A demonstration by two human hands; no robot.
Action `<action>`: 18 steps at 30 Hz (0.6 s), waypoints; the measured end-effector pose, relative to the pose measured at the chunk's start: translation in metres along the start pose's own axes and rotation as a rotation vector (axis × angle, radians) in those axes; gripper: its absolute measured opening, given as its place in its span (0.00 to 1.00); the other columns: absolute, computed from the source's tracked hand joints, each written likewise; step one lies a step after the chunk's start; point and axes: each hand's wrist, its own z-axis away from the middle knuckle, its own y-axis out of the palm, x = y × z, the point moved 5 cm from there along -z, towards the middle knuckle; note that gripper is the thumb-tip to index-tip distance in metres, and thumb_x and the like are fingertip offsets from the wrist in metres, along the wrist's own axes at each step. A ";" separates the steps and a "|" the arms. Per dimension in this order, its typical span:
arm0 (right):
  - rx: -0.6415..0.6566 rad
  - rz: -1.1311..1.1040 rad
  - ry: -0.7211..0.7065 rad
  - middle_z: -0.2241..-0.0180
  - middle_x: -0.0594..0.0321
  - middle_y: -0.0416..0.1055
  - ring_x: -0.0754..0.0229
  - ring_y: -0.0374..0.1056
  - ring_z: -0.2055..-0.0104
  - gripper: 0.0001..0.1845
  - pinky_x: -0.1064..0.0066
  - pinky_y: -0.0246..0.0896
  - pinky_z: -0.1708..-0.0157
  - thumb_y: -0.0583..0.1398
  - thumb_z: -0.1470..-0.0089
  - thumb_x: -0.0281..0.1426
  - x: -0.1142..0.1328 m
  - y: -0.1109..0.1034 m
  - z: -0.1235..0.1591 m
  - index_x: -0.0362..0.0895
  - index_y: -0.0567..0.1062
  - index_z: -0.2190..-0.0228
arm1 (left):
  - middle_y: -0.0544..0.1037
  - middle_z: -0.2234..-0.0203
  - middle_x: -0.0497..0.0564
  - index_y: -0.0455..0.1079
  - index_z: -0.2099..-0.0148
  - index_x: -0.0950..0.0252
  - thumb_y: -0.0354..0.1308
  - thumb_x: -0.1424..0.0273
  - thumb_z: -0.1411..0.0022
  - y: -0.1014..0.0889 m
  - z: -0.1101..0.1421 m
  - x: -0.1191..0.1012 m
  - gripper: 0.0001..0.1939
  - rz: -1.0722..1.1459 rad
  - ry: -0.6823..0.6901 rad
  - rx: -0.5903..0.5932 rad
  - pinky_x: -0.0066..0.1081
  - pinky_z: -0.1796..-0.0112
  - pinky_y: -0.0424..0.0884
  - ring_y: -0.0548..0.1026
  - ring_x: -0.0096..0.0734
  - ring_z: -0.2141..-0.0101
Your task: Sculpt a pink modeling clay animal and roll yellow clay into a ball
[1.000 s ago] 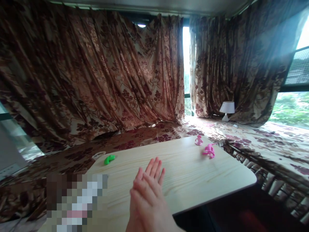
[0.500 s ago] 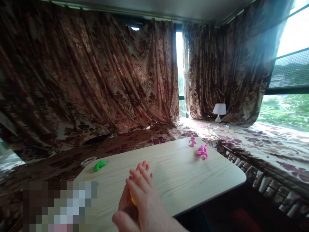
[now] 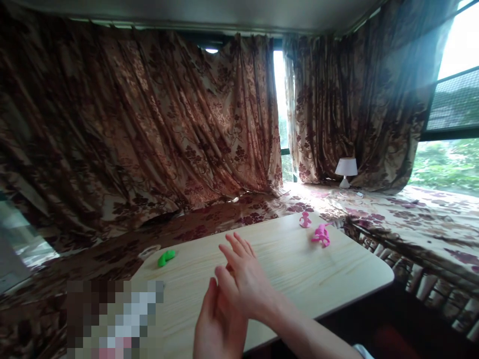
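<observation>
My right hand [image 3: 245, 281] lies across my left hand [image 3: 220, 319], palm against palm, above the near part of the table. The right fingers are stretched out and slightly spread, while the left hand is cupped beneath. Half a second ago a bit of yellow clay showed between the palms; now it is hidden by them. Farther back on the tabletop, a bent green clay-like piece [image 3: 166, 258] lies near the left edge. Two pink figures, a smaller one [image 3: 305, 219] and a larger one [image 3: 321, 235], are at the far right.
A pale wood-grain table [image 3: 284, 259] with rounded corners stands before me. Behind it runs a ledge with flowered cloth [image 3: 377, 214], bearing a white lamp [image 3: 346, 172]. Patterned curtains [image 3: 168, 124] hang beyond. A pixelated patch covers the lower left.
My right hand has turned and shifted up and right over the left, whose thumb side now shows more. The yellow bit has gone out of sight. The view has moved slightly left.
</observation>
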 end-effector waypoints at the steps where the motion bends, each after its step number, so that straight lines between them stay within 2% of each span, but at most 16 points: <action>1: 0.026 0.012 0.011 0.40 0.51 0.53 0.48 0.42 0.36 0.25 0.51 0.41 0.40 0.53 0.44 0.34 -0.004 -0.001 0.000 0.38 0.64 0.46 | 0.68 0.45 0.52 0.58 0.40 0.57 0.42 0.58 0.35 0.001 0.003 -0.004 0.24 0.016 0.018 0.012 0.37 0.41 0.51 0.56 0.36 0.40; 4: 0.130 0.018 -0.127 0.39 0.55 0.53 0.54 0.44 0.36 0.23 0.55 0.43 0.39 0.49 0.40 0.30 0.002 0.010 0.014 0.40 0.61 0.44 | 0.63 0.42 0.53 0.56 0.39 0.58 0.39 0.59 0.34 0.001 0.002 -0.016 0.24 0.041 0.017 0.069 0.40 0.41 0.49 0.55 0.37 0.40; 5: 0.136 0.010 -0.196 0.40 0.58 0.55 0.55 0.45 0.37 0.21 0.58 0.46 0.40 0.49 0.39 0.30 0.007 0.014 0.020 0.42 0.64 0.45 | 0.60 0.40 0.52 0.56 0.39 0.57 0.37 0.59 0.34 0.000 0.000 -0.017 0.24 0.040 0.011 0.093 0.42 0.41 0.48 0.54 0.38 0.40; 7: 0.099 0.007 -0.215 0.41 0.63 0.57 0.54 0.46 0.37 0.19 0.56 0.44 0.39 0.52 0.41 0.34 0.013 0.017 0.023 0.48 0.68 0.49 | 0.58 0.39 0.49 0.56 0.39 0.54 0.35 0.59 0.34 -0.002 -0.005 -0.012 0.24 0.034 0.012 0.119 0.43 0.41 0.48 0.51 0.38 0.39; 8: 0.085 0.012 -0.190 0.40 0.63 0.56 0.51 0.44 0.36 0.21 0.52 0.41 0.39 0.54 0.43 0.37 0.013 0.015 0.020 0.48 0.67 0.48 | 0.58 0.39 0.48 0.56 0.39 0.54 0.35 0.59 0.34 -0.002 -0.006 -0.008 0.24 0.032 0.016 0.119 0.44 0.41 0.49 0.51 0.39 0.39; 10: 0.046 0.026 -0.053 0.39 0.56 0.52 0.48 0.41 0.36 0.31 0.51 0.39 0.39 0.57 0.47 0.42 0.004 0.005 0.009 0.42 0.63 0.45 | 0.61 0.41 0.50 0.55 0.38 0.56 0.36 0.59 0.34 -0.001 -0.004 -0.002 0.24 0.031 0.040 0.095 0.42 0.42 0.51 0.53 0.39 0.39; 12: 0.073 0.037 0.018 0.38 0.52 0.50 0.48 0.40 0.36 0.29 0.51 0.41 0.40 0.54 0.44 0.39 -0.006 -0.001 0.003 0.38 0.63 0.45 | 0.64 0.43 0.53 0.55 0.38 0.58 0.38 0.61 0.34 0.003 0.001 -0.002 0.24 0.021 0.056 0.046 0.39 0.42 0.54 0.57 0.38 0.41; 15: 0.146 0.042 -0.123 0.38 0.57 0.51 0.54 0.41 0.36 0.24 0.56 0.40 0.38 0.50 0.40 0.33 -0.002 0.010 0.015 0.41 0.60 0.43 | 0.67 0.45 0.53 0.54 0.38 0.58 0.40 0.61 0.34 0.012 0.009 -0.004 0.24 0.002 0.065 -0.026 0.38 0.44 0.58 0.61 0.38 0.43; 16: 0.144 0.028 -0.192 0.39 0.59 0.54 0.57 0.44 0.36 0.22 0.59 0.43 0.39 0.49 0.39 0.32 0.004 0.017 0.021 0.43 0.60 0.43 | 0.67 0.44 0.52 0.54 0.38 0.56 0.41 0.60 0.34 0.015 0.011 -0.002 0.23 -0.005 0.068 -0.042 0.39 0.45 0.59 0.60 0.38 0.42; 18: 0.124 0.016 -0.206 0.41 0.61 0.57 0.60 0.48 0.38 0.22 0.63 0.48 0.40 0.48 0.38 0.32 0.011 0.026 0.028 0.45 0.60 0.43 | 0.66 0.44 0.46 0.54 0.39 0.49 0.41 0.60 0.34 0.018 0.012 0.006 0.22 -0.014 0.126 -0.092 0.39 0.46 0.61 0.58 0.36 0.41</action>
